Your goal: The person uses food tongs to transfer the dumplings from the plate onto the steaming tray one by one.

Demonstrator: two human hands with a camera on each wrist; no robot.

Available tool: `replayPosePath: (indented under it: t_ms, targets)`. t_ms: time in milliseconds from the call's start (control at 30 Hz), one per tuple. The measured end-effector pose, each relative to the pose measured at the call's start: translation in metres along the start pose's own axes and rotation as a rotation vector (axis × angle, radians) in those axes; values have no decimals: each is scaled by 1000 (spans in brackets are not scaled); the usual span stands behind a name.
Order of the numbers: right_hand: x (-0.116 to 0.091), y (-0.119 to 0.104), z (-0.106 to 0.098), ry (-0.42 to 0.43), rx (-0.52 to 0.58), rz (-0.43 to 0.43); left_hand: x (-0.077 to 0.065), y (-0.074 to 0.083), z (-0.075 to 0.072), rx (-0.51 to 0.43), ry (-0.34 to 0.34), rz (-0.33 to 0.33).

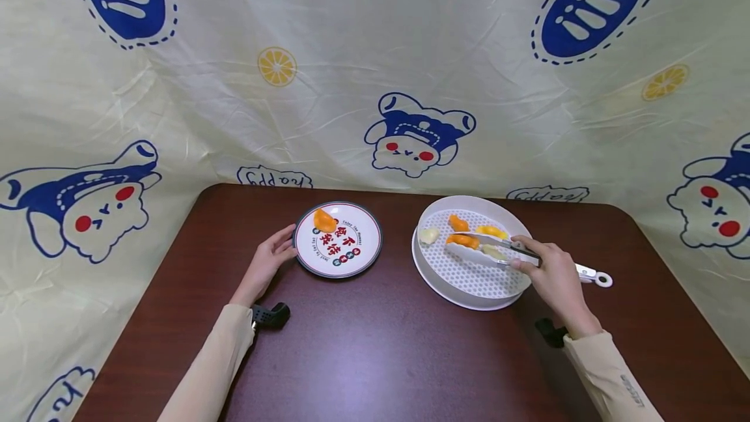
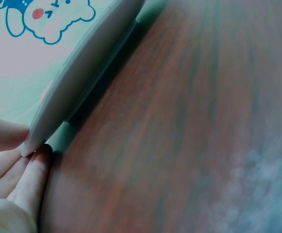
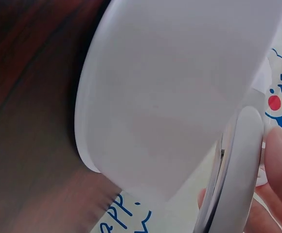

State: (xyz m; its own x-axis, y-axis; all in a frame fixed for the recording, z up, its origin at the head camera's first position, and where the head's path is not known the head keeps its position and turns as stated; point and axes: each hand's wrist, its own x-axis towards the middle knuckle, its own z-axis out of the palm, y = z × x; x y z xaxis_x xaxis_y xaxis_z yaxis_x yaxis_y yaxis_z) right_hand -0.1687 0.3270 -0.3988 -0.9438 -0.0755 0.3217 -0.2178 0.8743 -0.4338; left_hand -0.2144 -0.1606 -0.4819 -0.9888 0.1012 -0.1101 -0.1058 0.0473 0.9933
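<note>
On the left of the table a round white plate [image 1: 363, 249] with red lettering and a dark rim bears one orange piece [image 1: 325, 221]. My left hand [image 1: 271, 260] pinches its left rim, thumb above and fingers below, as the left wrist view shows. At the right, my right hand [image 1: 551, 275] holds white-handled tongs [image 1: 586, 273] over a round white steamer basket [image 1: 469, 284] with a perforated base. The tongs' tips are around an orange piece [image 1: 463, 240] inside it. Another orange piece [image 1: 458, 223], a yellow piece [image 1: 491, 232] and pale pieces [image 1: 429, 236] lie nearby in the basket.
The dark brown wooden table [image 1: 351, 357] runs up to a pale printed cloth [image 1: 328, 122] hanging behind it. The basket's high side wall [image 3: 170, 87] stands beside the right hand. A bare stretch of tabletop separates plate and basket.
</note>
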Motion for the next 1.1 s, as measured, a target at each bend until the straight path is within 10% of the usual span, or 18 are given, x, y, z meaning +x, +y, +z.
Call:
replayPosePath:
  t_ms: [1100]
  targets:
    - [10, -8, -2, -165, 63, 54, -3, 2, 0, -10, -11, 6]
